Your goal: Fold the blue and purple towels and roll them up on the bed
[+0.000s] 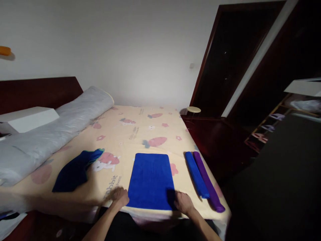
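A blue cloth (151, 180) lies flat as a rectangle on the bed, near its front edge. My left hand (120, 198) is closed at the cloth's lower left corner, pinching it. At the lower right corner my right hand (183, 202) is likewise closed on the cloth's edge. To the right lie a rolled blue cloth (197, 175) and, alongside it, a rolled purple cloth (209, 182). A crumpled dark blue cloth (75, 172) with a green edge rests on the left.
The patterned bed sheet (130, 134) lies under the cloths. A long grey roll (62, 124) and a white box (32, 118) are at the left. Beyond the bed's right side stand a small stool (193, 109) and a rack of shoes (268, 127).
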`<action>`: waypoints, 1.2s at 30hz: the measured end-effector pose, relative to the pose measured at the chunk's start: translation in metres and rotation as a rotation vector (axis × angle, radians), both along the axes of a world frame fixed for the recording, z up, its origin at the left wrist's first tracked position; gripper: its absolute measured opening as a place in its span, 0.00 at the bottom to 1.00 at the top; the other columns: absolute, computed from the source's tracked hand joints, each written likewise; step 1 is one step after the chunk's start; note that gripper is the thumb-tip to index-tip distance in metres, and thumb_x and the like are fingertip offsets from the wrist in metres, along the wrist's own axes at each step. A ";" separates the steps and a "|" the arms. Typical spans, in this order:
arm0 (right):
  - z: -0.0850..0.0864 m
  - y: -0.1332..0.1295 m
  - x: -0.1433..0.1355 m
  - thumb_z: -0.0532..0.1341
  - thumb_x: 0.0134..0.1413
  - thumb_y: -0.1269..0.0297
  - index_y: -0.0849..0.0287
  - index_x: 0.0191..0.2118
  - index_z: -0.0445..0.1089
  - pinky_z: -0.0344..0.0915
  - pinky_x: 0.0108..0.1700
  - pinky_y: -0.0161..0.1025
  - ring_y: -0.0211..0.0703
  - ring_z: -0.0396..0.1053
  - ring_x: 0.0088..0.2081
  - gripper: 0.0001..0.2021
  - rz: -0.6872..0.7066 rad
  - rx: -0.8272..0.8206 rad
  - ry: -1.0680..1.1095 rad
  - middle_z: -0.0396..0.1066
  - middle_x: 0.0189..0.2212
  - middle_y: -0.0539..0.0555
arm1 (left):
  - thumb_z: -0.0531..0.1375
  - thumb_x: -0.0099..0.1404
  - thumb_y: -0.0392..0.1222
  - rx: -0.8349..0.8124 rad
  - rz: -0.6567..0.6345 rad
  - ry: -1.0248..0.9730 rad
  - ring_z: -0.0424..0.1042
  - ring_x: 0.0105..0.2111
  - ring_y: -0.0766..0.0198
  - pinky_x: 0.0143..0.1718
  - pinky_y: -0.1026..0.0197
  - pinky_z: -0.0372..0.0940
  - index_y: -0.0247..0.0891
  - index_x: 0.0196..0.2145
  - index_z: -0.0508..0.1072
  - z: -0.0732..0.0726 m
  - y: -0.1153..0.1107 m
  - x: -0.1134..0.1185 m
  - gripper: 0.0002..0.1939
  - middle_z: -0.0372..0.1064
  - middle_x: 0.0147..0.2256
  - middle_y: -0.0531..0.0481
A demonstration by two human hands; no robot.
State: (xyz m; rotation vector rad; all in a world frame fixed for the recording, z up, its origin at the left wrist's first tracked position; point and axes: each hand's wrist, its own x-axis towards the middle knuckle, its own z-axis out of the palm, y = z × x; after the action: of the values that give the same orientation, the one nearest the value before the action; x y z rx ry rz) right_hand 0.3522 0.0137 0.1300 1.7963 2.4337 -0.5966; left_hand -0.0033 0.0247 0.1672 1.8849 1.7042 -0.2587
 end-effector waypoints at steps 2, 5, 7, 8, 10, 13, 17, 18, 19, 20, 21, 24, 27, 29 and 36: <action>0.004 -0.004 -0.010 0.53 0.53 0.68 0.62 0.49 0.69 0.60 0.52 0.49 0.56 0.70 0.48 0.18 0.071 0.016 0.015 0.73 0.46 0.65 | 0.57 0.68 0.48 0.044 -0.012 0.035 0.70 0.49 0.55 0.51 0.45 0.67 0.38 0.52 0.68 0.001 -0.011 0.013 0.18 0.69 0.51 0.44; 0.003 -0.012 -0.024 0.57 0.50 0.64 0.60 0.51 0.69 0.57 0.57 0.47 0.55 0.66 0.53 0.21 0.206 0.004 0.048 0.70 0.51 0.62 | 0.56 0.64 0.40 0.077 -0.124 0.015 0.64 0.58 0.52 0.59 0.47 0.58 0.41 0.55 0.67 -0.005 -0.029 0.036 0.21 0.66 0.57 0.42; -0.002 -0.017 -0.029 0.58 0.49 0.63 0.60 0.53 0.68 0.56 0.58 0.48 0.57 0.64 0.55 0.23 0.268 -0.004 0.049 0.68 0.53 0.63 | 0.57 0.58 0.36 0.073 -0.208 0.004 0.55 0.64 0.50 0.64 0.48 0.52 0.41 0.61 0.61 -0.013 -0.039 0.047 0.32 0.57 0.64 0.41; -0.005 -0.019 -0.029 0.58 0.48 0.63 0.60 0.55 0.67 0.56 0.59 0.48 0.57 0.63 0.56 0.25 0.288 -0.004 0.043 0.67 0.54 0.63 | 0.58 0.55 0.36 0.063 -0.244 0.016 0.51 0.66 0.49 0.65 0.47 0.50 0.40 0.63 0.57 -0.017 -0.042 0.051 0.37 0.52 0.66 0.41; -0.010 -0.019 -0.027 0.58 0.47 0.65 0.61 0.58 0.63 0.56 0.60 0.49 0.57 0.62 0.57 0.29 0.312 0.000 0.026 0.65 0.56 0.64 | 0.57 0.52 0.34 0.045 -0.290 0.059 0.47 0.67 0.47 0.65 0.43 0.48 0.36 0.65 0.53 -0.026 -0.046 0.055 0.42 0.48 0.67 0.38; -0.009 -0.014 -0.020 0.60 0.44 0.66 0.61 0.59 0.62 0.57 0.59 0.48 0.57 0.63 0.57 0.32 0.302 -0.023 -0.003 0.65 0.56 0.64 | 0.55 0.51 0.32 0.051 -0.294 0.105 0.48 0.67 0.46 0.64 0.41 0.50 0.34 0.65 0.54 -0.033 -0.045 0.052 0.42 0.50 0.67 0.36; 0.002 -0.008 -0.013 0.59 0.44 0.67 0.61 0.55 0.66 0.60 0.55 0.47 0.56 0.66 0.54 0.28 0.266 -0.033 -0.013 0.69 0.52 0.63 | 0.54 0.51 0.30 0.082 -0.279 0.123 0.51 0.66 0.47 0.64 0.44 0.51 0.35 0.63 0.57 -0.031 -0.037 0.038 0.40 0.53 0.65 0.37; 0.004 -0.008 -0.013 0.58 0.45 0.67 0.61 0.54 0.67 0.60 0.54 0.46 0.55 0.67 0.53 0.26 0.258 -0.027 -0.011 0.70 0.51 0.63 | 0.54 0.51 0.29 0.089 -0.277 0.126 0.52 0.65 0.48 0.64 0.44 0.51 0.35 0.63 0.58 -0.029 -0.035 0.034 0.39 0.54 0.65 0.37; 0.006 -0.007 -0.012 0.57 0.46 0.67 0.61 0.52 0.69 0.60 0.53 0.45 0.55 0.67 0.52 0.24 0.248 -0.022 -0.009 0.71 0.50 0.63 | 0.53 0.51 0.29 0.098 -0.274 0.128 0.53 0.65 0.48 0.64 0.44 0.51 0.36 0.62 0.59 -0.027 -0.033 0.030 0.39 0.55 0.65 0.38; 0.007 -0.007 -0.012 0.56 0.47 0.67 0.61 0.50 0.70 0.61 0.53 0.45 0.54 0.68 0.51 0.22 0.236 -0.018 -0.008 0.72 0.48 0.62 | 0.53 0.51 0.30 0.108 -0.272 0.127 0.54 0.64 0.49 0.64 0.45 0.51 0.36 0.62 0.60 -0.025 -0.031 0.027 0.38 0.56 0.64 0.38; 0.007 -0.007 -0.012 0.55 0.47 0.67 0.61 0.48 0.71 0.61 0.52 0.44 0.54 0.69 0.50 0.20 0.223 -0.013 -0.006 0.72 0.47 0.62 | 0.53 0.52 0.30 0.119 -0.269 0.126 0.56 0.64 0.50 0.63 0.46 0.52 0.36 0.60 0.63 -0.022 -0.029 0.024 0.36 0.58 0.63 0.39; 0.007 -0.005 -0.009 0.55 0.48 0.67 0.61 0.45 0.72 0.60 0.50 0.43 0.52 0.70 0.48 0.18 0.177 0.002 0.001 0.73 0.45 0.61 | 0.53 0.53 0.32 0.152 -0.246 0.118 0.68 0.56 0.52 0.57 0.51 0.60 0.39 0.50 0.72 -0.013 -0.023 0.014 0.26 0.71 0.54 0.41; 0.006 -0.001 -0.005 0.54 0.48 0.68 0.60 0.41 0.73 0.61 0.48 0.41 0.50 0.71 0.46 0.15 0.119 0.021 0.009 0.74 0.43 0.60 | 0.54 0.53 0.34 0.174 -0.193 0.114 0.74 0.45 0.54 0.47 0.55 0.66 0.42 0.40 0.77 -0.006 -0.017 0.002 0.18 0.78 0.42 0.45; 0.005 0.001 -0.001 0.53 0.48 0.69 0.59 0.39 0.73 0.61 0.46 0.39 0.48 0.71 0.44 0.14 0.084 0.029 0.014 0.75 0.41 0.59 | 0.55 0.52 0.35 0.180 -0.155 0.109 0.75 0.42 0.56 0.44 0.58 0.66 0.44 0.36 0.77 -0.003 -0.014 -0.006 0.15 0.78 0.39 0.48; -0.006 0.005 0.006 0.52 0.56 0.66 0.60 0.44 0.73 0.62 0.46 0.40 0.49 0.73 0.45 0.15 -0.009 0.054 -0.029 0.76 0.43 0.61 | 0.56 0.55 0.37 0.185 -0.058 0.084 0.74 0.37 0.62 0.40 0.63 0.62 0.43 0.31 0.78 -0.005 -0.009 -0.017 0.11 0.79 0.34 0.52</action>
State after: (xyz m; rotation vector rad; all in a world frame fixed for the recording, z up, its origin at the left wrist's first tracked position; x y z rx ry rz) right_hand 0.3583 0.0188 0.1240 1.8230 2.4476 -0.5070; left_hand -0.0202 0.0161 0.1617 2.0866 1.7837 -0.2116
